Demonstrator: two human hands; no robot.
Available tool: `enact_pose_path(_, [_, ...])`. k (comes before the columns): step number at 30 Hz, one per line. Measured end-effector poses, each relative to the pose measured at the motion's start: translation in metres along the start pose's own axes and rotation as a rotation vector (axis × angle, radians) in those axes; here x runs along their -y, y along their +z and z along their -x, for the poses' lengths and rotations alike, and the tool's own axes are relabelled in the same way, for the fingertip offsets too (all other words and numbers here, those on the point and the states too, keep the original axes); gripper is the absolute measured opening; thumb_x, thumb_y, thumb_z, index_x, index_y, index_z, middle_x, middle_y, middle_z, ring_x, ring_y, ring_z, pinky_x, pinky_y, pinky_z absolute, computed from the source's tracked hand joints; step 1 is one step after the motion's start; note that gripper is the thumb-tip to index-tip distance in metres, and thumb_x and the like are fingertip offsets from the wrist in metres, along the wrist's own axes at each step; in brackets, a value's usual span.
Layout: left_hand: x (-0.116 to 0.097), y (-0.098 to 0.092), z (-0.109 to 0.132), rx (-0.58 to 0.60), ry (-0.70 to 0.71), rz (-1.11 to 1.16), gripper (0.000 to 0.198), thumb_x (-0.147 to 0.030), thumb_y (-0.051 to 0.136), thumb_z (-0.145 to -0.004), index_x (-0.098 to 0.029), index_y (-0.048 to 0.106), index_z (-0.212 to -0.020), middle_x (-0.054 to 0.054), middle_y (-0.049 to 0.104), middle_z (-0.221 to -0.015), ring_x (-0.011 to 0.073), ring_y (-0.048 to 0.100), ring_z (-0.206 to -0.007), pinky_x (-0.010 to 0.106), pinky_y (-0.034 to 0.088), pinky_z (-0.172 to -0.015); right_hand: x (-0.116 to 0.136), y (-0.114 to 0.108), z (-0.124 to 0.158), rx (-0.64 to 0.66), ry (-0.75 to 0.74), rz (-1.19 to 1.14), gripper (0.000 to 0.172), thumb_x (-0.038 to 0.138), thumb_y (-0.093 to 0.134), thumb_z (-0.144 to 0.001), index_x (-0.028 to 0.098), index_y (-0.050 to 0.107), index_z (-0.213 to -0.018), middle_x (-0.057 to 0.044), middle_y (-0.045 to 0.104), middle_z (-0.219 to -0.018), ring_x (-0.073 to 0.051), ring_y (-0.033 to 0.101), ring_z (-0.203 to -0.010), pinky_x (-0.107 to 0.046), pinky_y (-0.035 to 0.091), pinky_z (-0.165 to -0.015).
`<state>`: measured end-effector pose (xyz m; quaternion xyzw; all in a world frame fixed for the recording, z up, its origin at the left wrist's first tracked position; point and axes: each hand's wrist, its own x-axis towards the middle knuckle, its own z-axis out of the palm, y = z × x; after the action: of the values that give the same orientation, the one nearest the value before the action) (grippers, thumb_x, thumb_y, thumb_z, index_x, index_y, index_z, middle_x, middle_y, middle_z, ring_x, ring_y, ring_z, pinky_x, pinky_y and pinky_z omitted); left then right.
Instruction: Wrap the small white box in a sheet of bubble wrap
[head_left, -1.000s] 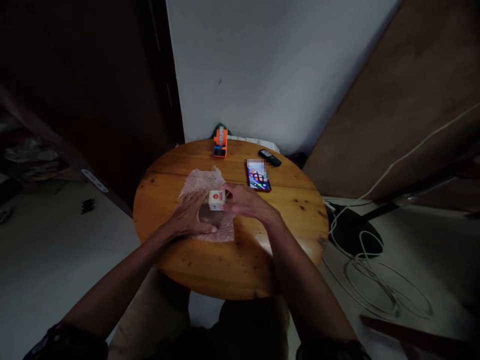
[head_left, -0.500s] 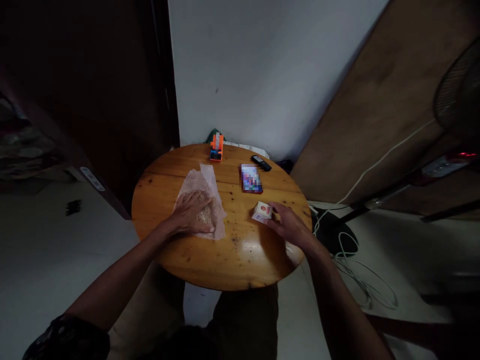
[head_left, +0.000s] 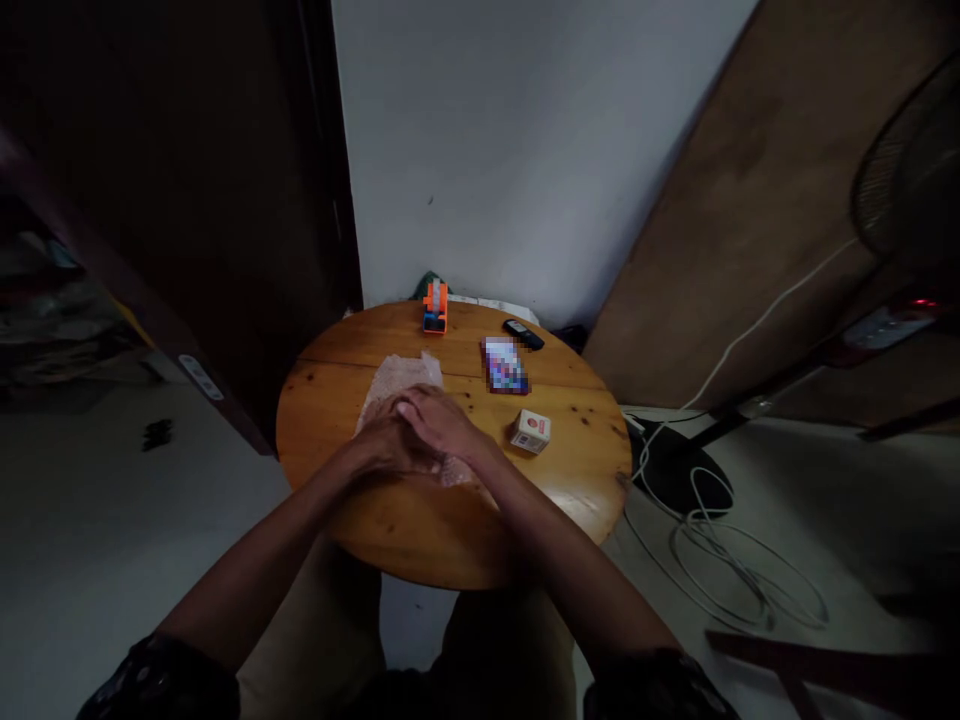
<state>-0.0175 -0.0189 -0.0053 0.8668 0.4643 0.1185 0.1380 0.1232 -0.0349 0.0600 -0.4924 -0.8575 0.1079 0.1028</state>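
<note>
A sheet of bubble wrap (head_left: 403,373) lies on the left half of the round wooden table (head_left: 480,572). My left hand (head_left: 384,442) holds down the wrap with bent fingers, which are partly covered. Across it comes my right hand (head_left: 441,418), its fingers closed over the wrap's middle and overlapping the left hand. Whatever may be under the wrap is hidden by both hands. A small white box (head_left: 531,431) with a red round mark stands to the right of my hands, untouched.
At the table's back stands an orange tape dispenser (head_left: 435,306). A phone-like flat object (head_left: 505,365), pixelated, and a black remote (head_left: 523,333) lie right of it. A standing fan (head_left: 907,170) and loose white cable (head_left: 720,550) are at the right.
My right hand has let go of the small box, leaving it on the table, and moved left onto the bubble wrap beside my left hand. The wrap's right side looks drawn in.
</note>
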Motion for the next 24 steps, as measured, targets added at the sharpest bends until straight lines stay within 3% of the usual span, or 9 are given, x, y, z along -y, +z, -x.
enact_pose_path(3, [-0.005, -0.005, 0.001, 0.127, -0.028, -0.054, 0.102, -0.072, 0.072, -0.064, -0.027, 0.043, -0.150, 0.016, 0.033, -0.161, 0.0452, 0.021, -0.150, 0.064, 0.017, -0.120, -0.033, 0.005, -0.009, 0.006, 0.232, 0.171, 0.040, 0.032, 0.036, -0.104, 0.010, 0.064, -0.124, -0.019, 0.064, -0.130, -0.026, 0.056, -0.123, -0.038, 0.040, -0.106])
enact_pose_path(5, [-0.007, -0.009, 0.002, 0.177, -0.049, -0.069, 0.105, -0.075, 0.069, -0.065, -0.028, 0.038, -0.153, 0.017, 0.030, -0.162, 0.0461, 0.015, -0.152, 0.066, 0.014, -0.119, -0.049, 0.009, -0.005, -0.006, 0.295, 0.224, 0.039, 0.030, 0.038, -0.103, 0.010, 0.064, -0.124, -0.019, 0.063, -0.131, -0.027, 0.055, -0.124, -0.038, 0.040, -0.104])
enact_pose_path(8, [-0.008, -0.019, 0.002, 0.189, -0.039, -0.049, 0.101, -0.073, 0.070, -0.066, -0.026, 0.042, -0.151, 0.018, 0.033, -0.161, 0.0466, 0.021, -0.151, 0.064, 0.019, -0.119, -0.061, 0.019, 0.004, -0.066, 0.294, 0.240, 0.038, 0.028, 0.038, -0.102, 0.011, 0.062, -0.126, -0.018, 0.059, -0.137, -0.028, 0.051, -0.125, -0.040, 0.040, -0.103])
enact_pose_path(11, [-0.004, -0.031, -0.005, 0.131, -0.048, 0.013, 0.077, -0.060, 0.061, -0.080, -0.023, 0.048, -0.146, 0.016, 0.038, -0.159, 0.0416, 0.031, -0.148, 0.057, 0.029, -0.119, -0.065, 0.027, 0.007, -0.123, 0.279, 0.222, 0.039, 0.029, 0.036, -0.102, 0.012, 0.060, -0.128, -0.017, 0.058, -0.138, -0.029, 0.050, -0.125, -0.041, 0.038, -0.103])
enact_pose_path(14, [0.003, -0.034, -0.015, 0.057, -0.058, -0.027, 0.062, -0.052, 0.056, -0.085, -0.023, 0.053, -0.140, 0.014, 0.040, -0.158, 0.0388, 0.032, -0.148, 0.054, 0.028, -0.120, -0.068, 0.030, 0.006, -0.132, 0.257, 0.191, 0.041, 0.029, 0.036, -0.102, 0.011, 0.058, -0.132, -0.016, 0.056, -0.142, -0.029, 0.049, -0.127, -0.041, 0.037, -0.104])
enact_pose_path(20, [0.015, -0.015, -0.027, 0.095, -0.165, -0.140, 0.087, -0.069, 0.057, -0.079, -0.020, 0.041, -0.149, 0.021, 0.029, -0.163, 0.0420, 0.022, -0.151, 0.065, 0.017, -0.118, -0.077, 0.027, 0.008, -0.136, 0.256, 0.155, 0.045, 0.031, 0.037, -0.102, 0.008, 0.054, -0.137, -0.017, 0.050, -0.149, -0.029, 0.045, -0.134, -0.041, 0.034, -0.108])
enact_pose_path(24, [0.021, -0.010, -0.027, 0.090, -0.141, -0.127, 0.089, -0.070, 0.058, -0.078, -0.022, 0.039, -0.151, 0.019, 0.028, -0.164, 0.0414, 0.019, -0.153, 0.066, 0.013, -0.119, -0.079, 0.031, 0.007, -0.172, 0.280, 0.171, 0.046, 0.035, 0.039, -0.102, 0.010, 0.054, -0.137, -0.017, 0.049, -0.150, -0.030, 0.047, -0.132, -0.043, 0.033, -0.108])
